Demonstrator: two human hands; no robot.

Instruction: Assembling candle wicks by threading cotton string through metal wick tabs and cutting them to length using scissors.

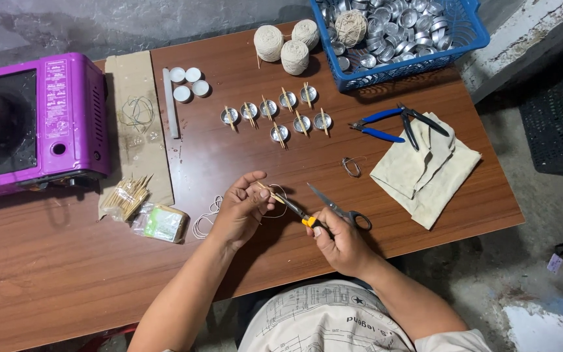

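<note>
A: L hand (pixel 242 210)?
B: Pinching a small wooden stick (pixel 270 193) w/ white string (pixel 211 212) looped by it.
A: R hand (pixel 339 242)?
B: Closed round yellow-handled pliers (pixel 296 213), tip at the stick, between both hands.
A: Nearby?
B: Scissors (pixel 339 210) just above R hand; filled metal cups (pixel 280 112) well beyond both, on the table (pixel 242 156).

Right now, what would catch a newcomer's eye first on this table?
Probably the bright purple tabletop oven at the far left edge, then the blue basket of small metal cups at the top right. In the middle, the left hand pinches a small wooden stick with a loop of string while the right hand works it with yellow-handled pliers; a cluster of metal cups with sticks across them lies beyond.
</note>
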